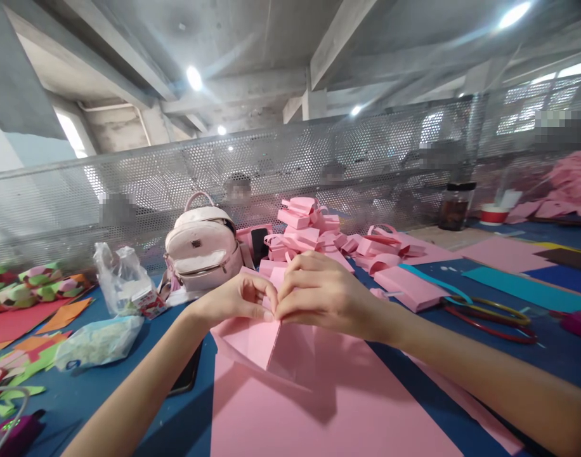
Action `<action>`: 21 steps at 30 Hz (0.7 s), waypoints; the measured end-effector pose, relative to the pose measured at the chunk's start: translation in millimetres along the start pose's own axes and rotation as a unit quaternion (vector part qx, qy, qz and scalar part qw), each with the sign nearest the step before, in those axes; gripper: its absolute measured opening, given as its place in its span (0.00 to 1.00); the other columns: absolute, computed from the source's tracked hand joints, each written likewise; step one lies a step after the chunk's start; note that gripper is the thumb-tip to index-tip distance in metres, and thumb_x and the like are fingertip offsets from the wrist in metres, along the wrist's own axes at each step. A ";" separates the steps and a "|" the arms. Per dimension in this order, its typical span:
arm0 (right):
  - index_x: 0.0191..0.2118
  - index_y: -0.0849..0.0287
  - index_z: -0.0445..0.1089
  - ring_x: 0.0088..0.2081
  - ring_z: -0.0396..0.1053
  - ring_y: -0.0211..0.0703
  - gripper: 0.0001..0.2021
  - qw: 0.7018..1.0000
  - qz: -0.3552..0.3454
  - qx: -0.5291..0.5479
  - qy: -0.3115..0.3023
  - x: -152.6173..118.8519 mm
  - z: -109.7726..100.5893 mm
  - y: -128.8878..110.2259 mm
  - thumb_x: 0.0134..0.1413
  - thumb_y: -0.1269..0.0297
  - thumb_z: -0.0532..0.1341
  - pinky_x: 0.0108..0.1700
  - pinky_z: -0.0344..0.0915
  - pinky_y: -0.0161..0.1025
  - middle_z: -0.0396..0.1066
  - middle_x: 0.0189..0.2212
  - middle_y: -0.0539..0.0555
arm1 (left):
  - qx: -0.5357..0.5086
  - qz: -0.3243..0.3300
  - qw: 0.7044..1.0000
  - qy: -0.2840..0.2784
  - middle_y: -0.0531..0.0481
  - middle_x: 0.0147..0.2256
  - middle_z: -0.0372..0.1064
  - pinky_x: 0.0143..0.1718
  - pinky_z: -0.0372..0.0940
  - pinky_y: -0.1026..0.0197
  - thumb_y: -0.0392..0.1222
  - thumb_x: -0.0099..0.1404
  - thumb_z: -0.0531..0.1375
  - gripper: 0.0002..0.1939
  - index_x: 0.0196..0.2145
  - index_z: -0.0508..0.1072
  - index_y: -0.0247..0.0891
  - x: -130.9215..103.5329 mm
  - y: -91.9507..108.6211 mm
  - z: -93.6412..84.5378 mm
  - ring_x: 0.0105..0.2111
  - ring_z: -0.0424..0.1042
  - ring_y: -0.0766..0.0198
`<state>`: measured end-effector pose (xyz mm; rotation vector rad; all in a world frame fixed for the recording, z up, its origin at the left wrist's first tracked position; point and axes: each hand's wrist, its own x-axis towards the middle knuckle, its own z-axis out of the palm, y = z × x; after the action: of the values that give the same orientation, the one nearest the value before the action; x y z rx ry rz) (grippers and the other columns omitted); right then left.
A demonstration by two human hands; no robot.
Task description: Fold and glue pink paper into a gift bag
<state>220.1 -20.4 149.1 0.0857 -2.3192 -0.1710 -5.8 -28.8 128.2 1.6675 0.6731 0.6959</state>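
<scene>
Between my hands is a folded pink paper piece [290, 352], tilted above a large flat pink sheet [319, 412]. My left hand [245, 297] pinches its upper edge, thumb against the curled fingers. Close beside it, my right hand [321, 295] is closed on the same edge, fingertips nearly touching the left ones. The exact grip of the fingertips is partly hidden. Behind my hands rises a heap of folded pink paper pieces [314, 231].
A pale pink backpack [202, 251] stands at the back left, near a plastic bag [124, 273]. A phone [188, 371] lies under my left forearm. To the right are a pink folded piece [409, 287], looped cords [490, 324] and a dark-lidded jar [456, 206]. A perforated metal screen [281, 162] closes off the back.
</scene>
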 end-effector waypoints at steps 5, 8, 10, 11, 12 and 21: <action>0.37 0.58 0.76 0.40 0.65 0.41 0.06 1.000 0.003 0.009 -0.002 0.0 0.2 0.2 0.64 0.66 0.62 0.46 0.62 0.40 0.77 0.35 0.51 | 0.001 -0.005 1.000 0.009 0.52 0.28 0.73 0.36 0.63 0.67 0.45 0.51 0.74 0.14 0.31 0.80 0.33 -0.7 1.3 0.9 0.29 0.68 0.68; 0.38 0.57 0.76 0.40 0.66 0.41 0.05 1.000 0.002 0.017 -0.003 -0.4 0.8 1.1 0.64 0.66 0.62 0.46 0.61 0.41 0.78 0.36 0.51 | 0.000 -0.009 1.000 0.011 0.52 0.28 0.73 0.36 0.63 0.67 0.46 0.50 0.75 0.15 0.31 0.80 0.33 -0.6 1.5 1.3 0.29 0.68 0.68; 0.38 0.57 0.76 0.40 0.66 0.41 0.05 1.000 0.000 0.019 -0.002 -0.6 1.1 1.7 0.64 0.66 0.62 0.46 0.61 0.41 0.78 0.36 0.51 | 0.001 -0.010 1.000 0.012 0.51 0.29 0.73 0.36 0.63 0.67 0.46 0.51 0.75 0.15 0.32 0.80 0.32 -0.6 1.5 1.3 0.29 0.68 0.68; 0.38 0.57 0.76 0.40 0.66 0.41 0.05 1.000 -0.002 0.019 -0.002 -0.6 1.2 2.0 0.64 0.66 0.62 0.46 0.61 0.41 0.78 0.36 0.51 | 0.001 -0.010 1.000 0.012 0.51 0.29 0.73 0.36 0.63 0.67 0.46 0.51 0.75 0.16 0.32 0.80 0.32 -0.6 1.4 1.3 0.29 0.69 0.68; 0.38 0.57 0.76 0.40 0.66 0.41 0.05 1.000 -0.004 0.019 -0.002 -0.7 1.3 2.2 0.64 0.66 0.62 0.46 0.61 0.41 0.78 0.36 0.51 | 0.001 -0.011 1.000 0.011 0.51 0.29 0.73 0.36 0.63 0.67 0.46 0.51 0.74 0.16 0.32 0.80 0.32 -0.6 1.3 1.1 0.30 0.69 0.68; 0.38 0.58 0.74 0.40 0.65 0.40 0.05 1.000 -0.009 0.002 -0.015 -0.6 1.5 0.7 0.65 0.67 0.61 0.46 0.60 0.40 0.77 0.36 0.49 | -0.001 -0.015 1.000 0.004 0.52 0.30 0.74 0.37 0.64 0.67 0.44 0.51 0.75 0.14 0.32 0.80 0.34 -0.1 -2.3 1.2 0.30 0.69 0.68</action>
<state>219.4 -19.5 147.7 0.1054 -2.3500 -0.1786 -5.1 -29.2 125.7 1.6500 0.7016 0.6812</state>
